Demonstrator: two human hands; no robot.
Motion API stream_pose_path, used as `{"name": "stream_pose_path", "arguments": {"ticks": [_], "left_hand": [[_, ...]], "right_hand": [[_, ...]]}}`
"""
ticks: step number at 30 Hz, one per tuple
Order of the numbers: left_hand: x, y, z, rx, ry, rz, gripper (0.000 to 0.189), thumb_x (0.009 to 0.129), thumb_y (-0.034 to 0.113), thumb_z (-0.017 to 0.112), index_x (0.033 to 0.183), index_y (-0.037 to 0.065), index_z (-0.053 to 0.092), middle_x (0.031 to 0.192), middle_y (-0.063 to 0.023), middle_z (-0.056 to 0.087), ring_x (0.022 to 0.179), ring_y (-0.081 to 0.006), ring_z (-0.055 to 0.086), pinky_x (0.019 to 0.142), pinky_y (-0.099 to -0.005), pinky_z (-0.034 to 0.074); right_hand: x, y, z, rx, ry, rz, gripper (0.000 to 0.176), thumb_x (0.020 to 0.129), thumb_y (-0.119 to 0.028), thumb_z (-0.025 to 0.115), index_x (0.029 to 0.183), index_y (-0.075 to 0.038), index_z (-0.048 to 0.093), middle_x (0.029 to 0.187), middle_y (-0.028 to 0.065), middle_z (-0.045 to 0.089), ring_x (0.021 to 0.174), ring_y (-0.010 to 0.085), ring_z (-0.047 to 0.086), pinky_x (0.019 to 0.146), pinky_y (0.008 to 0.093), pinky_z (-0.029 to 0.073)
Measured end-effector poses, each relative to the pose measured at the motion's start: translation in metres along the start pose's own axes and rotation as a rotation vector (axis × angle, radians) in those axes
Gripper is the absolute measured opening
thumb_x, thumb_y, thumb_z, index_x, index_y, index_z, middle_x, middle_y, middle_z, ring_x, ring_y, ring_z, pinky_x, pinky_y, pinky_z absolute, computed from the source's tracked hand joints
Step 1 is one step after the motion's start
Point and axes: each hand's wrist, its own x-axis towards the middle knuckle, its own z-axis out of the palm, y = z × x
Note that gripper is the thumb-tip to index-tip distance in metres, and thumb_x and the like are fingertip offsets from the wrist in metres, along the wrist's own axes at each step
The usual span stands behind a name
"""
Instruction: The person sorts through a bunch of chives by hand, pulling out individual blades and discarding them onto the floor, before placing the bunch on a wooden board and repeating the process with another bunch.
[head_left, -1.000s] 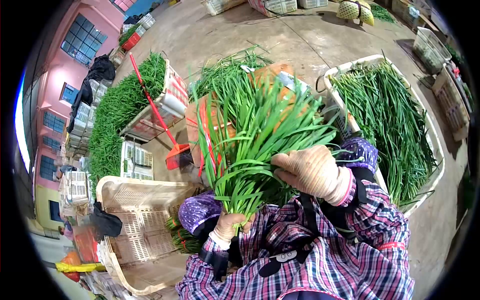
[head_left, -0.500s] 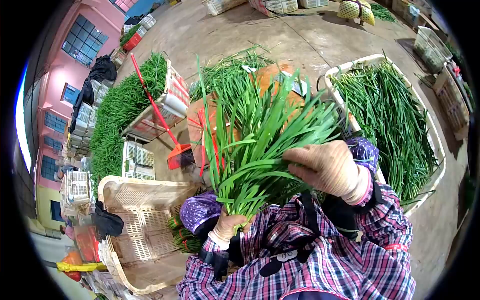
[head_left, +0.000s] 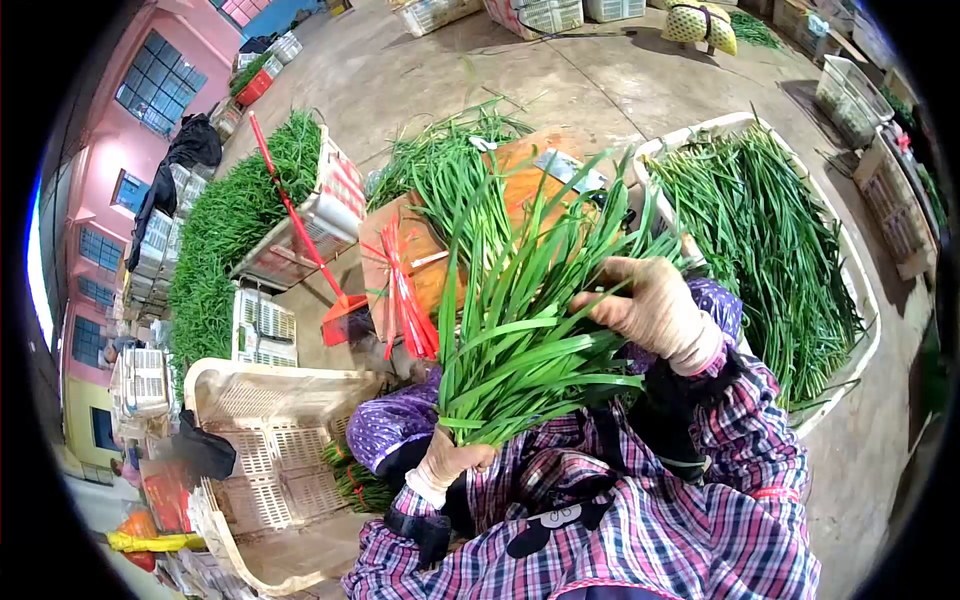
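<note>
Pink walls (head_left: 100,150) with dark-paned windows (head_left: 161,82) ran down the left side, turning yellow lower down. Floor (head_left: 520,75) was bare, stained concrete with seam lines. Bright light glared at the far left edge.

The low wooden table (head_left: 528,185) stood on the grey concrete floor (head_left: 600,85). Directly on this table there lay 1 heap of green leaves (head_left: 465,190), 1 bunch of red strips (head_left: 405,300) at its left part, 1 small white piece (head_left: 430,258) near the strips, and 1 flat metallic object (head_left: 570,170) at the far side. On the floor stood 1 long crate (head_left: 872,345) to the right of the table, and 1 red dustpan (head_left: 345,318) with a long handle to the left.
</note>
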Motion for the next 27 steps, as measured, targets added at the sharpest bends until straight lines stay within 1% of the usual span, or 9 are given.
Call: {"name": "stream_pose_path", "arguments": {"ticks": [7, 10, 12, 18, 19, 22, 23, 26, 27], "left_hand": [[0.002, -0.004, -0.003, 0.043, 0.001, 0.023, 0.036, 0.065, -0.007, 0.062, 0.100, -0.004, 0.057, 0.072, -0.0114, 0.060, 0.050, -0.0163, 0.054, 0.040, -0.0262, 0.040], [0.000, -0.006, -0.006, 0.052, 0.005, -0.018, 0.034, 0.067, -0.006, 0.063, 0.100, -0.003, 0.057, 0.072, -0.0117, 0.060, 0.050, -0.0164, 0.054, 0.040, -0.0262, 0.040], [0.000, -0.005, -0.006, 0.054, 0.016, 0.000, 0.032, 0.068, -0.005, 0.063, 0.099, -0.003, 0.057, 0.071, -0.0118, 0.059, 0.049, -0.0163, 0.053, 0.041, -0.0266, 0.041], [-0.002, 0.002, 0.004, 0.080, -0.027, -0.052, 0.035, 0.065, -0.006, 0.062, 0.099, -0.002, 0.056, 0.072, -0.0107, 0.060, 0.051, -0.0161, 0.053, 0.041, -0.0259, 0.040], [-0.002, 0.001, 0.004, 0.104, -0.049, -0.016, 0.036, 0.063, -0.006, 0.061, 0.099, -0.002, 0.056, 0.071, -0.0101, 0.060, 0.051, -0.0160, 0.053, 0.041, -0.0257, 0.040], [-0.007, 0.004, 0.011, -0.003, -0.024, -0.007, 0.036, 0.065, -0.003, 0.059, 0.101, -0.002, 0.057, 0.066, -0.0059, 0.058, 0.046, -0.0113, 0.048, 0.041, -0.0245, 0.035], [-0.007, 0.003, 0.009, 0.021, -0.029, 0.000, 0.037, 0.064, -0.004, 0.059, 0.101, -0.002, 0.057, 0.067, -0.0064, 0.058, 0.046, -0.0118, 0.049, 0.040, -0.0247, 0.035], [-0.011, 0.003, 0.003, 0.039, -0.012, -0.039, 0.040, 0.063, -0.005, 0.059, 0.102, -0.002, 0.056, 0.068, -0.0074, 0.059, 0.046, -0.0131, 0.050, 0.040, -0.0252, 0.037], [-0.012, 0.003, 0.002, 0.031, 0.013, -0.075, 0.041, 0.062, -0.006, 0.059, 0.103, -0.002, 0.056, 0.068, -0.0080, 0.059, 0.046, -0.0138, 0.051, 0.040, -0.0255, 0.038]], "right_hand": [[-0.002, 0.003, 0.003, -0.022, 0.052, 0.017, 0.022, 0.081, -0.022, 0.066, 0.091, -0.002, 0.068, 0.085, 0.0135, 0.066, 0.075, 0.0268, 0.065, 0.070, 0.0359, 0.048], [-0.005, 0.005, -0.003, 0.040, 0.163, 0.101, 0.019, 0.081, -0.019, 0.064, 0.092, -0.004, 0.068, 0.078, 0.0139, 0.065, 0.067, 0.0275, 0.064, 0.063, 0.0334, 0.049], [-0.004, 0.007, -0.011, -0.268, 0.317, -0.193, 0.012, 0.075, -0.015, 0.065, 0.085, -0.007, 0.067, 0.067, 0.0116, 0.061, 0.060, 0.0266, 0.061, 0.057, 0.0342, 0.048], [0.015, 0.030, -0.022, -0.587, 0.560, -0.352, 0.008, 0.069, -0.011, 0.067, 0.071, -0.012, 0.060, 0.068, 0.0073, 0.059, 0.059, 0.0288, 0.058, 0.054, 0.0357, 0.046], [0.018, 0.034, -0.028, -0.424, 0.578, -0.342, 0.008, 0.069, -0.008, 0.067, 0.074, -0.013, 0.063, 0.070, 0.0090, 0.061, 0.060, 0.0294, 0.059, 0.054, 0.0348, 0.047], [0.028, 0.044, -0.046, 0.007, 0.683, -0.040, 0.007, 0.079, -0.011, 0.068, 0.082, -0.005, 0.065, 0.065, 0.0033, 0.062, 0.056, 0.0100, 0.056, 0.052, 0.0250, 0.044], [0.028, 0.042, -0.054, 0.044, 0.699, -0.115, 0.011, 0.083, -0.014, 0.067, 0.084, -0.003, 0.065, 0.066, -0.0008, 0.061, 0.058, 0.0040, 0.051, 0.052, 0.0224, 0.043], [0.035, 0.047, -0.082, -0.310, 0.868, -0.338, 0.022, 0.084, -0.015, 0.067, 0.106, -0.012, 0.066, 0.065, 0.0049, 0.059, 0.056, 0.0088, 0.049, 0.053, 0.0254, 0.044], [0.030, 0.038, -0.089, -0.346, 0.841, -0.212, 0.028, 0.083, -0.016, 0.068, 0.111, -0.015, 0.064, 0.065, 0.0058, 0.058, 0.056, 0.0099, 0.050, 0.054, 0.0261, 0.045]]}}
